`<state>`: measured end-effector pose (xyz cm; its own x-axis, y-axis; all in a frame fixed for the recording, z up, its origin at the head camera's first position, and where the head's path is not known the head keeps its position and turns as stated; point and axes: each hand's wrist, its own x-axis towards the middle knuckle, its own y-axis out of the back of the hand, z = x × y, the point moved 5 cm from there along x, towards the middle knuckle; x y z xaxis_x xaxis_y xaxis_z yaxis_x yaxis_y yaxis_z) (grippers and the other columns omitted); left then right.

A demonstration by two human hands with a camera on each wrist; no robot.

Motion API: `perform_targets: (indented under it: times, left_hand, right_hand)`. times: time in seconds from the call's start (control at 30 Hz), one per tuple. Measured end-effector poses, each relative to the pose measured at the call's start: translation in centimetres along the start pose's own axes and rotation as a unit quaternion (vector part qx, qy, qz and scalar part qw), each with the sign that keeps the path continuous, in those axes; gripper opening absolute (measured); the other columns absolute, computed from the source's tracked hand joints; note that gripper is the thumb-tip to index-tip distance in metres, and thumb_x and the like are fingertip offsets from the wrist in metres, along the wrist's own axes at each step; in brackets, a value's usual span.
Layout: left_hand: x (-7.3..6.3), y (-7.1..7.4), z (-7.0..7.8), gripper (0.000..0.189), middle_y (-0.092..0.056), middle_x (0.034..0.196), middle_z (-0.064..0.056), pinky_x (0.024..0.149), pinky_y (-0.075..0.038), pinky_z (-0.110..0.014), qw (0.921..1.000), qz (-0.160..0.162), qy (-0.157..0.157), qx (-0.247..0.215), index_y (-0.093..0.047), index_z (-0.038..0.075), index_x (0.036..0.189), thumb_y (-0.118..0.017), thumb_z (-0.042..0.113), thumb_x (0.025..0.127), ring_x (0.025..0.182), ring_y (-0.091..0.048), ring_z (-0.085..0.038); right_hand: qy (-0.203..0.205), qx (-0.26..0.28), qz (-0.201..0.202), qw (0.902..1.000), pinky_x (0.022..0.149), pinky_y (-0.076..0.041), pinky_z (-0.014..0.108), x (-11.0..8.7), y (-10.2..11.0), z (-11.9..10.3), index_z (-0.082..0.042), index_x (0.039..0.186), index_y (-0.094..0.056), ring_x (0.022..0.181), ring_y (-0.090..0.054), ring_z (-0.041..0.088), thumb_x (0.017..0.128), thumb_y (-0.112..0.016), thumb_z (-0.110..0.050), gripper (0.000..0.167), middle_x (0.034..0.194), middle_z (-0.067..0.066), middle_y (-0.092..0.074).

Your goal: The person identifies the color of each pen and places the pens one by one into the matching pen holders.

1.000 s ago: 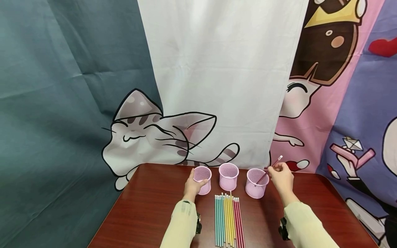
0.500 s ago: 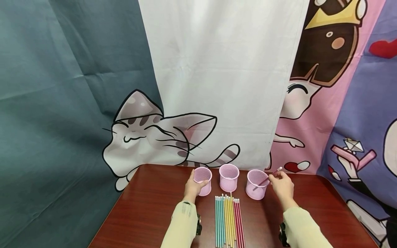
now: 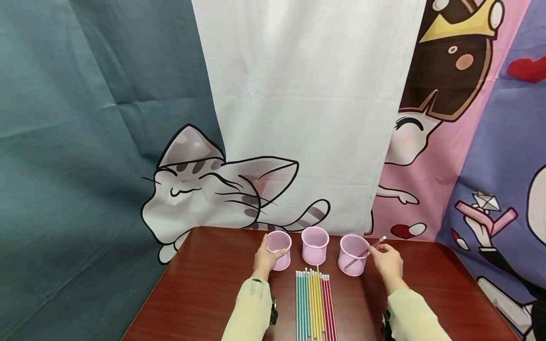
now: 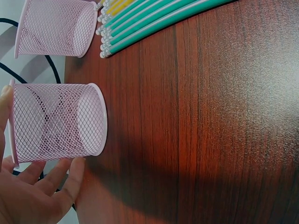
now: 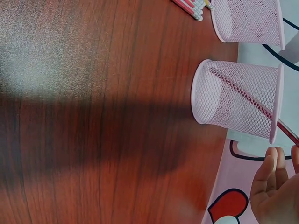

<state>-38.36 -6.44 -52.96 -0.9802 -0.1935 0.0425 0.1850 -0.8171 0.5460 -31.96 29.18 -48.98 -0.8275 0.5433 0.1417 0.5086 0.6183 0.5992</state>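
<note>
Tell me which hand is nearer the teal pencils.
Left. The left hand holds the left cup, just ahead and left of the teal pencils; the right hand is farther off, beyond the right cup.

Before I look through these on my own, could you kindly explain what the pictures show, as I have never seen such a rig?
There is no machine here, only a person's bare left hand and right hand. The wide picture comes from a camera worn on the head; the two closer, sideways ones come from cameras on the wrists. On the brown table stand three pink mesh cups, with teal pencils, yellow pencils and red pencils lying side by side in front. The left hand holds the left cup. The right hand appears to pinch one red pencil, slanting into the right cup.
</note>
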Motion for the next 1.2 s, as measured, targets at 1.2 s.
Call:
perform_targets:
  times: [1.2]
  left_hand:
    - [0.1, -0.1, -0.1, 0.089, -0.054, 0.122, -0.025, 0.087, -0.043, -0.053, 1.0000, -0.005, -0.002, 0.004, -0.034, 0.010, 0.143, -0.081, 0.030, 0.070, 0.106, -0.053, -0.042]
  right_hand:
    - [-0.048, 0.023, -0.095, 0.9941, 0.050, -0.042, 0.030, -0.7, -0.9, 1.6, 0.008, 0.103, -0.061, 0.058, -0.058, 0.021, 0.085, -0.062, -0.031, 0.043, 0.071, 0.015, -0.066]
